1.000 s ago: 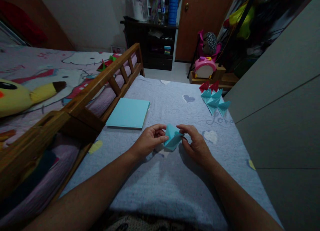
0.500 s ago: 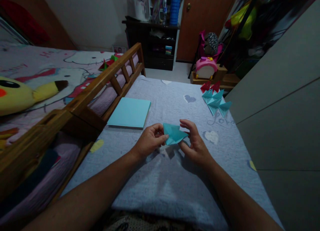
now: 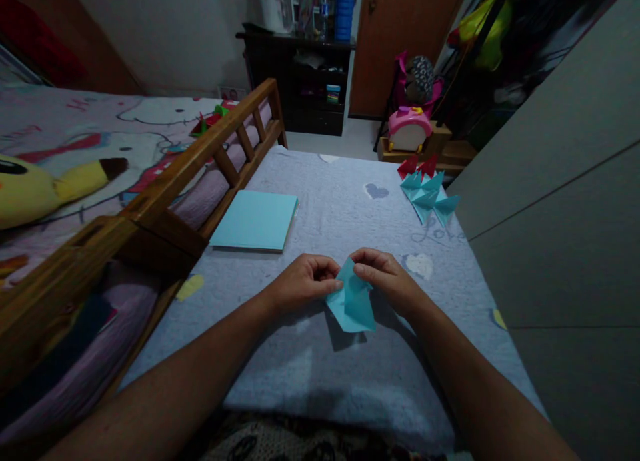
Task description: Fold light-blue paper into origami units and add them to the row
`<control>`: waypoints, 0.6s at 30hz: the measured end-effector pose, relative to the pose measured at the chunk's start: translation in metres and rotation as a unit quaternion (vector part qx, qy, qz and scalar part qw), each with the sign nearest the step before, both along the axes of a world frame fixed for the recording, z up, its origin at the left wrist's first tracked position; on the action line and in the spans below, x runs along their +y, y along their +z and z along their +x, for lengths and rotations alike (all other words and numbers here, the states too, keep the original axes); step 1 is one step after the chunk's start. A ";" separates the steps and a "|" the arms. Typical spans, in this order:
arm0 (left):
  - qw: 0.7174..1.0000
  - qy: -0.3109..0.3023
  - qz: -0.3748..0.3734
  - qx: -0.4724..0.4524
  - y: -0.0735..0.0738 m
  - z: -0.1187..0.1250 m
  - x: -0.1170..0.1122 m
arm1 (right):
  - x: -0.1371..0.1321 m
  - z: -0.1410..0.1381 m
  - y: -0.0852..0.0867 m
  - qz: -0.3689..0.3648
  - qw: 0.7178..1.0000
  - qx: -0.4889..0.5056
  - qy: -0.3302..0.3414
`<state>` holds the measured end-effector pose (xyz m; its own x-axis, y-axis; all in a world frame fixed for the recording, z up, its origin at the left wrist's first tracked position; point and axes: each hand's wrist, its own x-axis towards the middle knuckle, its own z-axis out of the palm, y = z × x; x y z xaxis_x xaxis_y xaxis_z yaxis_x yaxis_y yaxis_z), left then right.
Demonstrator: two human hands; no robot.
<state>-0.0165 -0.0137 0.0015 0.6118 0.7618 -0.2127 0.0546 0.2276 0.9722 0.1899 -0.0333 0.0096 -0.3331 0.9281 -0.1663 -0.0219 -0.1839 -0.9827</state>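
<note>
Where the scene begins at the far left, a yellow plush toy (image 3: 30,191) lies on a raised bed whose cartoon-cat sheet (image 3: 150,114) carries pink writing too blurred to read. A wooden rail (image 3: 200,158) runs along that bed's right side, from near left to far middle. Just right of the rail, a stack of blue paper (image 3: 255,220) lies flat on the lower mattress, which is covered by a grey-blue sheet (image 3: 325,374) printed with hearts.

Near the middle, the left forearm reaches in from the near left. The left hand (image 3: 300,284) rests low on the sheet, knuckles up, with its fingers curled and its fingertips closed on the left upper edge of the folded blue paper (image 3: 353,304). That paper sits on the sheet between the two hands, its lower point aimed toward the person. The right hand (image 3: 387,278) comes in from the near right, palm down, thumb and forefinger pinching the paper's top right corner, just beside the left fingertips.

Farther right and well apart from the hands, the word "Love" (image 3: 435,234) is printed in script on the sheet. Beyond it lies a cluster of folded blue pieces (image 3: 427,196) with red pieces (image 3: 415,166) at its far end. A grey cabinet wall (image 3: 560,181) fills the right side.
</note>
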 end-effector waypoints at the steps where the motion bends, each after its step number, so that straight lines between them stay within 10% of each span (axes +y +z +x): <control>1: 1.000 -0.006 -0.003 0.003 0.000 0.000 0.000 | 0.000 -0.001 0.001 -0.006 1.000 -0.004 0.017; 18: 0.999 -0.035 -0.023 0.015 0.000 0.000 0.001 | 0.000 -0.005 0.004 0.027 0.993 -0.105 0.035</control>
<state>-0.0169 -0.0124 0.0012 0.6566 0.7057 -0.2660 0.1012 0.2671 0.9583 0.1853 -0.0337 0.0132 -0.3593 0.9136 -0.1905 0.1964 -0.1255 -0.9724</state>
